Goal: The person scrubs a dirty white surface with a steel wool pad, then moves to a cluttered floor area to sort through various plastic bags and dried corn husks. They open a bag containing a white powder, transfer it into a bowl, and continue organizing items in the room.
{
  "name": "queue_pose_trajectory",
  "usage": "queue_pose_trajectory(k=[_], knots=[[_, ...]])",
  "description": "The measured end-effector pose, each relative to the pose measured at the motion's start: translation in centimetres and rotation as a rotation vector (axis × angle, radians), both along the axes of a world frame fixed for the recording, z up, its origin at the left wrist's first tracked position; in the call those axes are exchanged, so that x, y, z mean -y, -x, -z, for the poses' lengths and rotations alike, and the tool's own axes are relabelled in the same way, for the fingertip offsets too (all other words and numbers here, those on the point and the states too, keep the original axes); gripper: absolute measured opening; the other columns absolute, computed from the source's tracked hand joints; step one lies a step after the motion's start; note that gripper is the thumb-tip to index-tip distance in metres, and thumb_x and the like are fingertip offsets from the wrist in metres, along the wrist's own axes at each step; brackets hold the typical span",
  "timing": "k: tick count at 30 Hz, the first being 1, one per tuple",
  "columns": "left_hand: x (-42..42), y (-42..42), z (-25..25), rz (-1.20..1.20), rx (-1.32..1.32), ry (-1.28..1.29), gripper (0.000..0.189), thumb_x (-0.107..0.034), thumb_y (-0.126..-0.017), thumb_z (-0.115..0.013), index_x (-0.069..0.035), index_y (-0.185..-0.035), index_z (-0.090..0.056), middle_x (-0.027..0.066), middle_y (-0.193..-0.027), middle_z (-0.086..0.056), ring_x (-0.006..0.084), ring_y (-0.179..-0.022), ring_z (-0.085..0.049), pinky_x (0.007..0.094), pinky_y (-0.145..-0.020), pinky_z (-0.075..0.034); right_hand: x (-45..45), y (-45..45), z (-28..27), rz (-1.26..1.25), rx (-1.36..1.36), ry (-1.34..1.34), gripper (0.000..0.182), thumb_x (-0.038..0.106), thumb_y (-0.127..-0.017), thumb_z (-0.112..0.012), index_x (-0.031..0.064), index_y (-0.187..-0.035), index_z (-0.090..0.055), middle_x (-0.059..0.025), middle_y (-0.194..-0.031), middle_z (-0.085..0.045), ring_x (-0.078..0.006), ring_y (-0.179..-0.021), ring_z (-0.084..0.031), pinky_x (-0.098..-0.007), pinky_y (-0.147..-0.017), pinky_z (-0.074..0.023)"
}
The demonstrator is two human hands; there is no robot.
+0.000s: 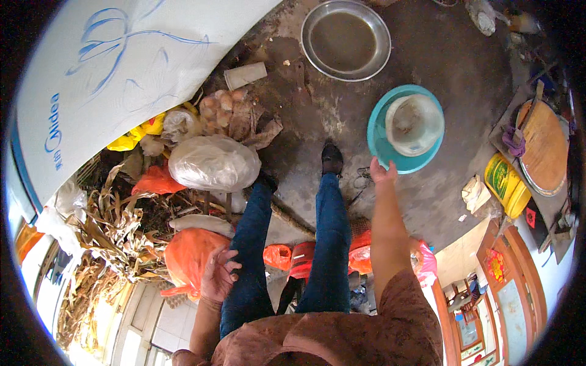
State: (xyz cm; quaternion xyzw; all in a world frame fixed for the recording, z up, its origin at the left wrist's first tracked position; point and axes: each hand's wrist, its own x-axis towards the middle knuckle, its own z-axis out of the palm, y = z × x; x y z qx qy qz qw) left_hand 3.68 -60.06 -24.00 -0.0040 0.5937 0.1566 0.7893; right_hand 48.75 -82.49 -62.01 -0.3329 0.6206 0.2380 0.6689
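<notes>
My right hand [383, 171] is at the near rim of a teal plastic basin [378, 132], with its fingers on the edge. A smaller translucent whitish bowl [414, 126] sits inside the basin, towards its right side, with some dark residue at its bottom. My left hand [219, 274] holds nothing; its fingers are apart and slightly curled beside my left thigh. Behind that hand lies an orange-red plastic bag [192, 254]. On the floor further ahead, a wide metal basin [345, 41] contains murky brownish liquid.
At left stand a white Midea appliance [137, 50], a stuffed clear plastic bag [215, 162], a bag of eggs [224, 107] and dry corn husks [119, 224]. A plastic cup [246, 76] lies on its side. A yellow container [506, 185] and a round wooden board [545, 146] are at right.
</notes>
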Motion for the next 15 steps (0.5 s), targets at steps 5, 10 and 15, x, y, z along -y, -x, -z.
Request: queue_pose_trajectory(k=[5,10,15], knots=[[-0.3,0.8,-2.2,-0.058,-0.006,-0.062,0.044,-0.035,-0.097,-0.050,-0.012,-0.134,-0.044,0.0159,-0.126,-0.056,0.0260,-0.097,-0.064,0.0310,-0.066,-0.054,-5.0,3.4,-9.8,-0.394,0.032,-0.100,0.032,0.020,-0.097,-0.047,-0.0038,-0.119,-0.047,-0.0192,-0.113,-0.059,-0.0357,-0.105,-0.059,-0.0492,-0.087,-0.0524],[-0.7,1.2,-6.3,-0.099,0.095,-0.099,0.046,-0.033,-0.094,-0.057,-0.010,-0.132,-0.045,0.0167,-0.124,-0.057,0.0284,-0.097,-0.064,0.0354,-0.070,-0.055,-11.1,6.5,-22.4,-1.510,0.070,0.327,0.028,0.013,-0.091,-0.056,0.0012,-0.115,-0.054,-0.0167,-0.100,-0.062,-0.0286,-0.090,-0.064,-0.0374,-0.078,-0.0542],[-1.5,3.1,-11.4,-0.175,0.133,-0.212,0.035,-0.024,-0.097,-0.052,-0.009,-0.129,-0.048,0.0164,-0.120,-0.059,0.0285,-0.098,-0.064,0.0364,-0.073,-0.055,-23.2,7.6,-32.9,-2.122,0.902,0.248,0.030,0.012,-0.090,-0.057,0.0009,-0.118,-0.054,-0.0125,-0.095,-0.063,-0.0229,-0.077,-0.065,-0.0326,-0.071,-0.0514]])
